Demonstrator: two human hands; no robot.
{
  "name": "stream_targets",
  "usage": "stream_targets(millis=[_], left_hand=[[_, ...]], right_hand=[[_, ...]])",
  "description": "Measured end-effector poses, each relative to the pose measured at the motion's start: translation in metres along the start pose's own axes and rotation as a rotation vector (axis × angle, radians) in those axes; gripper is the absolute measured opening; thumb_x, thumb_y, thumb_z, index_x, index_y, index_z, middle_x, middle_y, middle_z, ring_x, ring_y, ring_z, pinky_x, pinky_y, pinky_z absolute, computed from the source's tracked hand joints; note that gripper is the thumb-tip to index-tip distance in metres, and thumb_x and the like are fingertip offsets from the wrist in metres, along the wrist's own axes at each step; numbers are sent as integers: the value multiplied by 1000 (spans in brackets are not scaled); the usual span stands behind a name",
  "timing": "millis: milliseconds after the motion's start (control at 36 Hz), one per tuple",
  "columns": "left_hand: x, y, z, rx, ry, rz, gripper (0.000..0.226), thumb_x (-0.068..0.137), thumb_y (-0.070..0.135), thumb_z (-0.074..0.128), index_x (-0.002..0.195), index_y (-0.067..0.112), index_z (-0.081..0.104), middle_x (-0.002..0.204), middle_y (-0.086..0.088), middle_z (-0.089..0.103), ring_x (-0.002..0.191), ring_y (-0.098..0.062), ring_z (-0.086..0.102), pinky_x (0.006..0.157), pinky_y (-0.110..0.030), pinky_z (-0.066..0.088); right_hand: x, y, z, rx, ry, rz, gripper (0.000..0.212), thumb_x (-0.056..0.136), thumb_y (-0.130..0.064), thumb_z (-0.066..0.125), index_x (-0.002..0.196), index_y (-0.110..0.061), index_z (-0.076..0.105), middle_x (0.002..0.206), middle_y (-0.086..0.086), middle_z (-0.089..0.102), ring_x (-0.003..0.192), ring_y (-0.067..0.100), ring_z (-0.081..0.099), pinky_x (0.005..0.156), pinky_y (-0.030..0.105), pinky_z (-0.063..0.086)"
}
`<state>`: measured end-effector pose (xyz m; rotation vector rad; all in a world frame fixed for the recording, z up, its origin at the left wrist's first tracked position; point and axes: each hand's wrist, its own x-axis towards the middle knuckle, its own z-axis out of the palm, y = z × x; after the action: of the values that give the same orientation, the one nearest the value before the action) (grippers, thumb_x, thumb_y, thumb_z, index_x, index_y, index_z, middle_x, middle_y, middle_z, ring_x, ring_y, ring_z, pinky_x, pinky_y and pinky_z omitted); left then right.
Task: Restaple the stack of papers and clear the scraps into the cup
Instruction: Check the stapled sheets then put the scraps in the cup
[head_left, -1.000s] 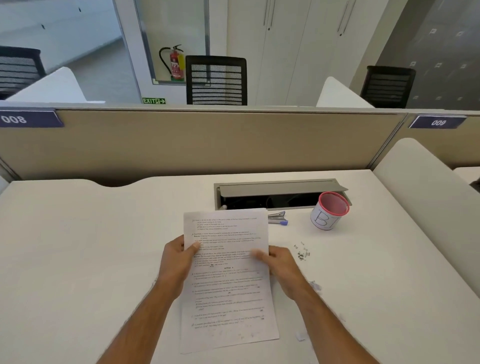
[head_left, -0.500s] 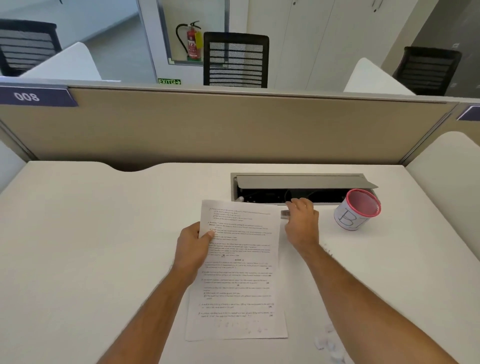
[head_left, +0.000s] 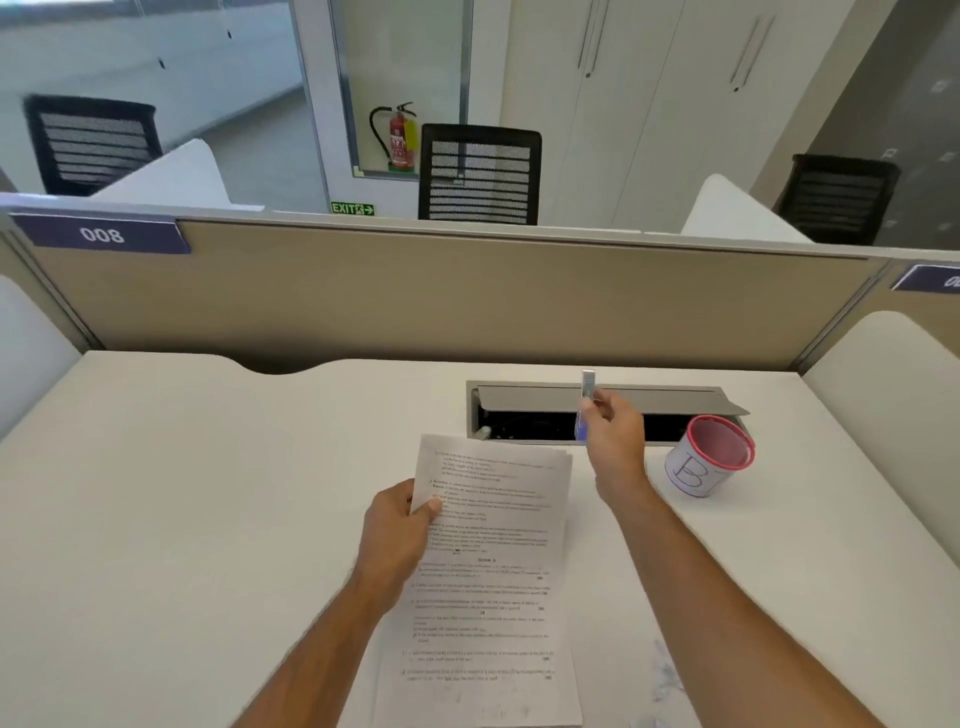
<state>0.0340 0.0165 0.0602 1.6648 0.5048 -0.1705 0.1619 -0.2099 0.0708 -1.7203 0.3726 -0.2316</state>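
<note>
A stack of printed papers (head_left: 493, 571) lies lengthwise on the white desk (head_left: 208, 519). My left hand (head_left: 397, 530) grips its left edge near the top, thumb on the page. My right hand (head_left: 613, 436) is lifted above the desk beyond the stack's top right corner and holds a small silver and blue stapler (head_left: 587, 400) upright. The white cup (head_left: 709, 462) with a pink rim and a drawn letter B stands right of that hand. Faint paper scraps (head_left: 667, 686) lie on the desk near my right forearm, blurred.
An open cable tray (head_left: 519, 410) with a raised grey lid is set into the desk behind the papers. A beige partition (head_left: 441, 296) closes the far edge, and a white side panel (head_left: 883, 395) bounds the right. Office chairs stand beyond.
My right hand left the papers, reached to the stapler by the cable tray, and has lifted it off the desk. My left hand kept its grip on the stack.
</note>
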Motion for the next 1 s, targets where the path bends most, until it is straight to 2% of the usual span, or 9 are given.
stream_targets(millis=[83, 167, 222, 333, 444, 528, 667, 806, 1000], left_hand=[[-13, 4, 3, 20, -17, 29, 17, 102, 16, 57, 109, 22, 71, 92, 5, 81, 77, -18, 79, 72, -41, 66], [-32, 8, 4, 40, -41, 57, 17, 102, 17, 57, 108, 23, 71, 93, 5, 80, 78, -17, 79, 73, -41, 66], [-44, 10, 5, 47, -54, 73, 17, 102, 18, 57, 108, 24, 71, 94, 6, 80, 79, -17, 79, 74, -41, 66], [-64, 14, 5, 49, -67, 98, 16, 102, 19, 56, 108, 23, 71, 95, 7, 80, 79, -16, 79, 74, -40, 66], [-84, 17, 3, 46, -67, 123, 18, 102, 17, 56, 107, 22, 72, 94, 5, 80, 80, -17, 79, 75, -43, 65], [-96, 20, 4, 57, -66, 164, 22, 100, 13, 53, 103, 22, 73, 91, 6, 80, 80, -17, 78, 76, -44, 65], [-111, 26, 3, 89, -60, 206, 20, 100, 14, 53, 97, 21, 72, 88, 5, 79, 77, -16, 78, 73, -43, 65], [-122, 30, 3, 111, -62, 245, 18, 101, 15, 54, 97, 20, 71, 88, 5, 79, 78, -15, 77, 71, -35, 65], [-138, 34, 5, 134, -56, 282, 19, 102, 17, 53, 95, 23, 71, 86, 9, 78, 77, -13, 77, 62, -20, 57]], right_hand=[[-10, -30, 4, 396, -10, 195, 9, 101, -16, 58, 106, -11, 64, 82, 1, 55, 81, 20, 53, 83, 39, 60], [-31, -56, 2, 645, -75, 346, 12, 97, -21, 65, 92, -10, 63, 78, 7, 56, 72, 22, 55, 74, 40, 59], [-49, -72, 2, 688, -164, 359, 9, 97, -15, 64, 92, -10, 60, 76, 9, 59, 68, 21, 59, 70, 39, 58], [-86, -92, 13, 477, -230, 216, 3, 100, -7, 56, 98, -5, 56, 81, 15, 69, 70, 27, 69, 77, 43, 63], [-117, -100, 27, 92, -158, 43, 16, 98, -25, 56, 108, -15, 48, 97, 10, 73, 74, 19, 73, 58, 28, 54], [-138, -106, 30, -65, -172, -69, 17, 100, -22, 53, 110, -13, 42, 86, 3, 66, 67, 12, 67, 54, 28, 50], [-162, -111, 26, -213, -191, -185, 15, 101, -22, 49, 108, -17, 36, 79, 0, 63, 65, 15, 62, 55, 28, 47], [-171, -113, 23, -334, -220, -230, 13, 101, -30, 46, 105, -22, 37, 88, 5, 67, 81, 23, 69, 62, 39, 58], [-183, -121, 16, -390, -205, -307, 21, 104, -35, 43, 98, -15, 48, 82, -1, 59, 72, 16, 59, 57, 32, 50]])
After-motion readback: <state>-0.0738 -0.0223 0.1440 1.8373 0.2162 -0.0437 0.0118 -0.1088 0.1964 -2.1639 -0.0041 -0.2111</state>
